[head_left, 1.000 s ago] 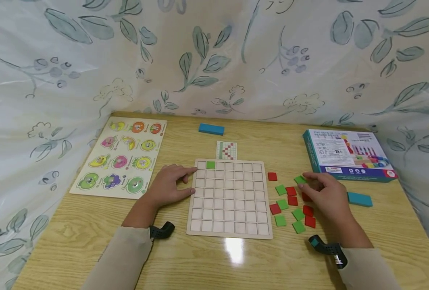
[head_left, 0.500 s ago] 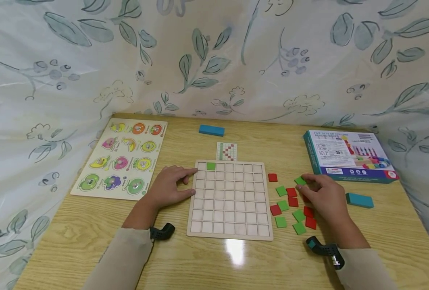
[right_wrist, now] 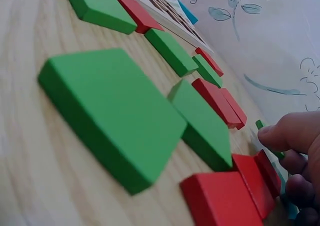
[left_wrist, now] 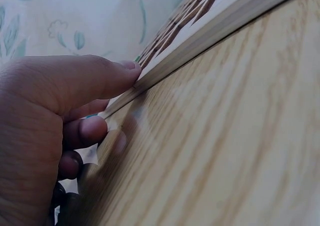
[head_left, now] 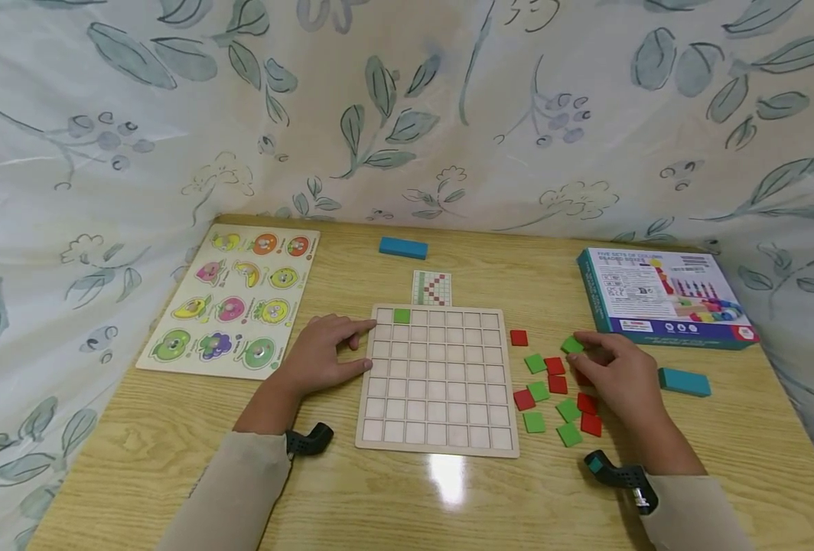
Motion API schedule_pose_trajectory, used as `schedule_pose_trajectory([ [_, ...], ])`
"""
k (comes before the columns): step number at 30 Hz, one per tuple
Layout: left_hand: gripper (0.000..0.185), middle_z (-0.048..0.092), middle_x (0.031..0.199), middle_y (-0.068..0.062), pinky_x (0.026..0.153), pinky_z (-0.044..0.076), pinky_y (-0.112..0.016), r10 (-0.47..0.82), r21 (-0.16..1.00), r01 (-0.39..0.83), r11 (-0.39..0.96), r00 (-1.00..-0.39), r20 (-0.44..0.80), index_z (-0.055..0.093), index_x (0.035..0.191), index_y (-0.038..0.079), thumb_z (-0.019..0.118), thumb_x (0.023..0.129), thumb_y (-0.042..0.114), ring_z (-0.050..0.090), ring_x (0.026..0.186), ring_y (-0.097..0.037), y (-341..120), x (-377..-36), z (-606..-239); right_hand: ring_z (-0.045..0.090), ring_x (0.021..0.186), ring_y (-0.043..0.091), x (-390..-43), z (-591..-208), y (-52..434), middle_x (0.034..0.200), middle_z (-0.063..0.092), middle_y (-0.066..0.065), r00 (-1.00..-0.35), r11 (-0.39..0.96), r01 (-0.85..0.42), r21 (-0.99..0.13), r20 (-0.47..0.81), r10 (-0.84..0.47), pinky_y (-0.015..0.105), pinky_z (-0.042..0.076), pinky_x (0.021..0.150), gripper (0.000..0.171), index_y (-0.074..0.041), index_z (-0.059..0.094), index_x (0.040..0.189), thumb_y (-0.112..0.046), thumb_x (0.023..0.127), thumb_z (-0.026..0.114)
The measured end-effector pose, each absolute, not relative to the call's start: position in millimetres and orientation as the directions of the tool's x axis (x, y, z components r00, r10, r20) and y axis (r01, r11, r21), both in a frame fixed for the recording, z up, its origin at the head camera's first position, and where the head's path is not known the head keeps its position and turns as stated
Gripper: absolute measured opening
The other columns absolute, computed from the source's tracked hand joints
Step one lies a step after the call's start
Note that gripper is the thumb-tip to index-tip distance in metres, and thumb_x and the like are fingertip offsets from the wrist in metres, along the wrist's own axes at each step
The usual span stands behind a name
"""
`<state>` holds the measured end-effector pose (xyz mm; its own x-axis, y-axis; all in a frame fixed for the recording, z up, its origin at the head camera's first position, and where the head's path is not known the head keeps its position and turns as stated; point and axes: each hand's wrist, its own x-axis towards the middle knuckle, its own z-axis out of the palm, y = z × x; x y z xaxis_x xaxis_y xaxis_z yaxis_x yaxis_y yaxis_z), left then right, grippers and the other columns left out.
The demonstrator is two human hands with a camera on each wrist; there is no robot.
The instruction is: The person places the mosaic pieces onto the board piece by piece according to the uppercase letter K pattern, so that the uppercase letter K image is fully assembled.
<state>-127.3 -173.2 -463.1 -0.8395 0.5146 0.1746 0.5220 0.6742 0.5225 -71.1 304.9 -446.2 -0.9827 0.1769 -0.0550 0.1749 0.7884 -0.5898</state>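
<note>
Wood table (head_left: 173, 428), R hand (head_left: 620, 375) fingers pinching small green square tile (head_left: 572, 345), L hand (head_left: 320, 356) fingers flat at grid board (head_left: 437, 379) edge

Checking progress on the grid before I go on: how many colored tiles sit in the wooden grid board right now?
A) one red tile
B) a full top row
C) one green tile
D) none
C: the grid board holds only one green tile, in the top row, second cell from the left; every other cell shows bare.
</note>
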Motion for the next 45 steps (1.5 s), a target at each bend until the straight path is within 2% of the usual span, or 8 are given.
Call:
schedule_pose_trajectory([
  [6,0.057,0.056,0.088,0.014,0.086,0.037,-0.043,0.513,0.521,0.519,0.677,-0.841,0.172,0.073,0.138,0.017,0.084,0.087,0.040,0.051,0.087,-0.015,-174,-127,-463,0.054,0.098,0.027,-69,-446,305,0.126,0.065,0.016,-0.985,0.780,0.149,-0.608,-0.024,0.170,0.026,0.044,0.073,0.044,-0.009,0.072,0.139,-0.029,0.101,0.076],
  [18,0.055,0.055,0.088,0.013,0.086,0.036,-0.042,0.514,0.524,0.525,0.671,-0.838,0.182,0.073,0.136,0.018,0.084,0.087,0.039,0.050,0.086,-0.014,-172,-128,-465,0.053,0.094,0.026,-68,-438,309,0.113,0.065,0.012,-0.990,0.770,0.123,-0.626,-0.029,0.135,0.021,0.045,0.067,0.043,-0.010,0.071,0.140,-0.029,0.102,0.074],
  [26,0.054,0.056,0.088,0.014,0.085,0.035,-0.042,0.513,0.526,0.525,0.669,-0.838,0.184,0.074,0.135,0.018,0.085,0.087,0.039,0.049,0.084,-0.013,-173,-128,-465,0.051,0.091,0.026,-70,-431,301,0.105,0.062,0.010,-0.996,0.761,0.082,-0.644,-0.019,0.091,0.024,0.046,0.063,0.040,-0.012,0.071,0.139,-0.027,0.102,0.075],
  [33,0.054,0.056,0.088,0.014,0.084,0.035,-0.041,0.520,0.515,0.531,0.673,-0.835,0.181,0.074,0.136,0.018,0.085,0.087,0.040,0.048,0.084,-0.013,-173,-129,-465,0.050,0.083,0.025,-74,-425,290,0.101,0.057,0.009,-1.000,0.734,-0.001,-0.679,0.015,0.013,0.028,0.047,0.053,0.036,-0.012,0.073,0.136,-0.020,0.101,0.076],
  [41,0.053,0.055,0.088,0.014,0.084,0.035,-0.041,0.517,0.517,0.530,0.672,-0.836,0.186,0.074,0.135,0.018,0.085,0.087,0.038,0.048,0.083,-0.013,-173,-130,-465,0.050,0.081,0.023,-84,-421,276,0.106,0.062,0.007,-0.994,0.731,-0.107,-0.674,0.088,-0.065,0.028,0.043,0.052,0.031,-0.014,0.077,0.128,-0.018,0.097,0.081],
  [45,0.054,0.056,0.088,0.013,0.084,0.034,-0.042,0.515,0.521,0.527,0.672,-0.837,0.184,0.074,0.135,0.018,0.085,0.087,0.038,0.048,0.083,-0.013,-172,-128,-464,0.050,0.081,0.022,-88,-418,267,0.106,0.064,0.006,-0.990,0.740,-0.141,-0.657,0.105,-0.095,0.028,0.041,0.055,0.030,-0.015,0.078,0.126,-0.016,0.096,0.081],
])
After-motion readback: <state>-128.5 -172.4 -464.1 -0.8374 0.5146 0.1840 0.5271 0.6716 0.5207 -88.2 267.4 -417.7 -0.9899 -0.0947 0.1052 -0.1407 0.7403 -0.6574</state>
